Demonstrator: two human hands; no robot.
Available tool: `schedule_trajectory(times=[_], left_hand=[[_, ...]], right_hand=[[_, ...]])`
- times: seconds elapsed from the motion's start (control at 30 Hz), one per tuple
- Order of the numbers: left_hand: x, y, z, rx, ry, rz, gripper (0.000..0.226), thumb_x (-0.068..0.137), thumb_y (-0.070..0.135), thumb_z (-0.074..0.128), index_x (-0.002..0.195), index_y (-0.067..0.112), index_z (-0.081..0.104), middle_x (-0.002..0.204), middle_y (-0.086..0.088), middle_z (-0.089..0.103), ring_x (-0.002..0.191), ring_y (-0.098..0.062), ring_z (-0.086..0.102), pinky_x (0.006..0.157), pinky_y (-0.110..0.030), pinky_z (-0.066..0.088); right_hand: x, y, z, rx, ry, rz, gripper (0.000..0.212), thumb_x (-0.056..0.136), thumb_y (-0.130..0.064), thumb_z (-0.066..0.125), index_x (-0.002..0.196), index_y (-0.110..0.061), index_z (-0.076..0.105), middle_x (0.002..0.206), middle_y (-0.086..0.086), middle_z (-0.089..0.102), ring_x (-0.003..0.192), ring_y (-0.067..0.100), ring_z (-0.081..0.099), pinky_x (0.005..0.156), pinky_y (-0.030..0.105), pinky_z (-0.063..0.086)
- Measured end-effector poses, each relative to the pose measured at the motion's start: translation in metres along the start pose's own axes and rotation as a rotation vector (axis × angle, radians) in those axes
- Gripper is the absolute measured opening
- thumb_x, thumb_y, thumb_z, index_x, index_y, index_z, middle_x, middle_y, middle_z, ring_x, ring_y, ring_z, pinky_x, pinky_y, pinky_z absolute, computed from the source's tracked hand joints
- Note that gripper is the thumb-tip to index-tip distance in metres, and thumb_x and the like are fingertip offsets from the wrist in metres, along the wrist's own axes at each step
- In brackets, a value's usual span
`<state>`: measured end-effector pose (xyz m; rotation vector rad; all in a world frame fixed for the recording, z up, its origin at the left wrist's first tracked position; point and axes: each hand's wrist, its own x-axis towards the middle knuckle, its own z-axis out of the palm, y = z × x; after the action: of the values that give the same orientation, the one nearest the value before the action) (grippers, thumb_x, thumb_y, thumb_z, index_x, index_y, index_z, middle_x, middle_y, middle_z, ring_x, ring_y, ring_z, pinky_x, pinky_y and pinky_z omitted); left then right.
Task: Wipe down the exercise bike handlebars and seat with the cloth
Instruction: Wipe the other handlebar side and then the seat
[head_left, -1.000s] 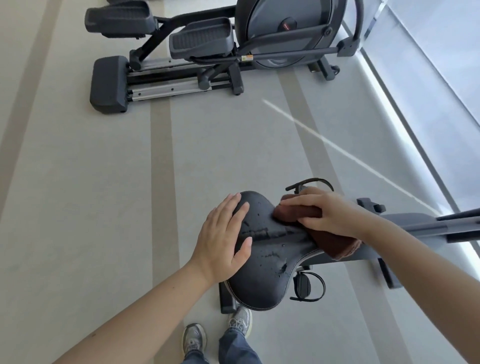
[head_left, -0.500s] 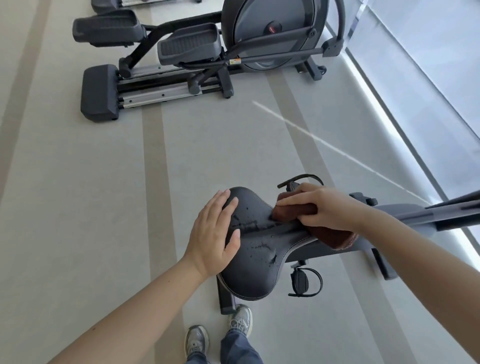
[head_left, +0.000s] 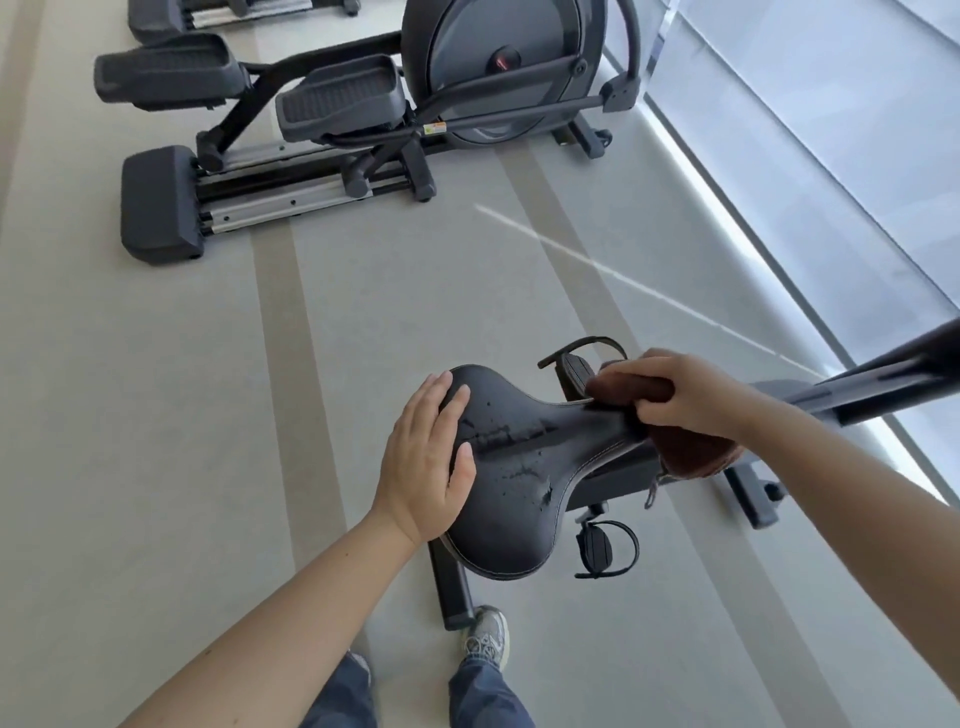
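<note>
Nearest the camera, the person's shoes (head_left: 485, 642) are standing on the floor (head_left: 156, 415). Above them the seat (head_left: 511, 483) is lying with its broad end toward the person and its narrow nose pointing away and to the right.

The left hand (head_left: 426, 467) is resting flat on the seat's left flank, fingers straight and together, grasping nothing. It appears to be steadying the seat. The right hand (head_left: 685, 395) is sitting at the nose, fingers curled round the cloth (head_left: 693, 452), which is draping over the nose and hanging down on the near side. Wet streaks and droplets are showing on the seat's middle, between the two hands.

Judgement: the seat wipe is under way. The wet area is lying back along the seat's long axis from the right fingers, toward the person and the left hand. A stroke that way is called for, and the left hand is likely needing to clear.

No handlebars are identifiable. A dark bar (head_left: 883, 379) is running off to the right. Beyond, an elliptical (head_left: 363, 130) is standing well apart.
</note>
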<state>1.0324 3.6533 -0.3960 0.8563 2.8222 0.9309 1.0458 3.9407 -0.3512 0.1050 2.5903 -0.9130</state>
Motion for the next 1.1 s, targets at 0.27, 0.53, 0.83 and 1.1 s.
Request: schedule_trajectory(times=[0.27, 0.53, 0.83, 1.1], left_hand=[[0.001, -0.003, 0.002, -0.058, 0.015, 0.026, 0.054, 0.084, 0.021, 0.029, 0.126, -0.007, 0.047, 0.136, -0.027, 0.041, 0.128, -0.042, 0.035, 0.106, -0.051, 0.029], [0.004, -0.008, -0.002, -0.039, -0.064, 0.059, 0.057, 0.085, 0.030, 0.031, 0.127, -0.007, 0.046, 0.136, -0.029, 0.041, 0.128, -0.043, 0.035, 0.105, -0.049, 0.027], [0.013, -0.031, -0.022, 0.076, -0.244, 0.242, 0.069, 0.086, 0.047, 0.023, 0.133, 0.000, 0.041, 0.138, -0.028, 0.039, 0.128, -0.041, 0.035, 0.103, -0.051, 0.030], [0.053, -0.059, -0.044, 0.229, -0.505, 0.543, 0.089, 0.077, 0.072, 0.028, 0.145, 0.015, 0.019, 0.147, -0.017, 0.022, 0.131, -0.029, 0.020, 0.108, -0.041, 0.019]], right_hand=[[-0.029, -0.025, 0.084, 0.259, 0.744, 0.266, 0.051, 0.077, -0.006, 0.058, 0.119, -0.035, 0.057, 0.113, -0.002, 0.045, 0.110, 0.018, 0.044, 0.095, 0.020, 0.028], [-0.032, -0.097, 0.139, 0.194, 0.940, 0.483, 0.047, 0.079, -0.010, 0.060, 0.120, -0.030, 0.058, 0.121, 0.009, 0.040, 0.110, 0.024, 0.035, 0.093, 0.021, 0.024], [-0.066, -0.151, 0.155, 0.243, 0.656, 0.583, 0.049, 0.079, -0.019, 0.061, 0.122, -0.042, 0.053, 0.096, 0.000, 0.041, 0.091, 0.017, 0.045, 0.084, 0.027, 0.037], [-0.077, -0.154, 0.165, 0.294, 0.803, 0.524, 0.047, 0.079, -0.017, 0.064, 0.120, -0.038, 0.055, 0.101, 0.001, 0.049, 0.095, 0.013, 0.047, 0.087, 0.021, 0.032]])
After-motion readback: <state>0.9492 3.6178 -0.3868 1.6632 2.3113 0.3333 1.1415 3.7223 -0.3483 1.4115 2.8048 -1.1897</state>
